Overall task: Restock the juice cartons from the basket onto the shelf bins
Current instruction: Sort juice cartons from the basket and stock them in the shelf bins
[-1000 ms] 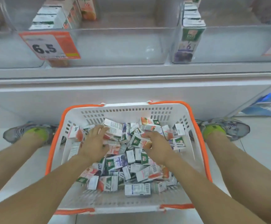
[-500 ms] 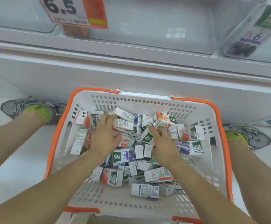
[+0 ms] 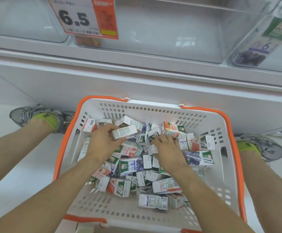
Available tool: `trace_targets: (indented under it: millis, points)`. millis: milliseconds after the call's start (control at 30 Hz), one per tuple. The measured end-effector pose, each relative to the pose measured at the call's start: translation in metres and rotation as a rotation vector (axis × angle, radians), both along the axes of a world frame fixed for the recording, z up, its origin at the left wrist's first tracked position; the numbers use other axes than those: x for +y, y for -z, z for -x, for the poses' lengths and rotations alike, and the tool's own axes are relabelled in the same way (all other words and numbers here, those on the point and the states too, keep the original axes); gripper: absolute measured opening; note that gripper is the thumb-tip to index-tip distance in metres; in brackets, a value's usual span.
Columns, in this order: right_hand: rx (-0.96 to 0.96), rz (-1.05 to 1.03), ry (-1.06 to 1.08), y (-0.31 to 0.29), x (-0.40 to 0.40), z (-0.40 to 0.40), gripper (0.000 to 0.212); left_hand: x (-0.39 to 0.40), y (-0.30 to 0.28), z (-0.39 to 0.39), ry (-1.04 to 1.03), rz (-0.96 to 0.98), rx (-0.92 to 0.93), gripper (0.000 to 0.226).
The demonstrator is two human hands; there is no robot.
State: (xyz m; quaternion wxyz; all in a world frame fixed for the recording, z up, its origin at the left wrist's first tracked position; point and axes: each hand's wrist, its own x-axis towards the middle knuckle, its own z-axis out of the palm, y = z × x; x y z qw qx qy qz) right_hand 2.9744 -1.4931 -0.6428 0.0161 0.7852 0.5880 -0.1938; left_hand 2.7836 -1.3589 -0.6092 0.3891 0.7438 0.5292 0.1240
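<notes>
Left to right: the left hand now pinches a white carton between thumb and fingers, lifted just clear of the heap, where a second ago it was only rummaging. So the first pick looks made. The right hand lies flat, fingers spread and relaxed on the cartons, gripping nothing that I can see. The view has also tipped closer to the shelf. The white basket with orange rim sits on the floor between the feet, holding a loose jumble of juice cartons. Above, the clear shelf bin behind the 6.5 price tag shows one orange carton; the right bin holds a grape carton at its front.
</notes>
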Motion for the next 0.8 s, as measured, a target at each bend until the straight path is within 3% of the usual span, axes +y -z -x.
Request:
trace_targets:
  millis: [67,200,333,400,500,567,633,700,800]
  points:
    - [0.054,-0.01,0.035,-0.007,-0.003,-0.003,0.047,-0.007,-0.017,0.009,-0.168,0.203,-0.155,0.029]
    - [0.421,-0.151,0.321,-0.045,-0.003,-0.015,0.038,-0.015,-0.044,0.031,-0.389,0.888,-0.64,0.032]
    - [0.725,-0.237,0.484,-0.109,-0.002,-0.016,0.032,-0.025,-0.064,0.04,-0.417,1.156,-0.881,0.022]
    - [0.763,-0.254,0.491,-0.141,-0.001,-0.013,0.028,-0.028,-0.079,0.039,-0.383,1.198,-0.952,0.025]
    - [0.856,-0.302,0.518,-0.182,-0.002,-0.007,0.035,-0.026,-0.105,0.042,-0.243,1.249,-1.002,0.01]
    - [0.911,-0.354,0.519,-0.209,-0.003,-0.001,0.036,-0.018,-0.123,0.046,-0.09,1.269,-1.003,0.046]
    - [0.958,-0.417,0.503,-0.234,-0.001,0.004,0.035,-0.007,-0.147,0.048,0.035,1.252,-0.994,0.062]
    - [0.98,-0.489,0.469,-0.26,0.005,0.009,0.038,0.005,-0.177,0.047,0.131,1.133,-0.91,0.062]
    - [0.984,-0.656,0.405,-0.29,0.02,0.014,0.036,0.019,-0.219,0.042,0.149,0.818,-0.721,0.034]
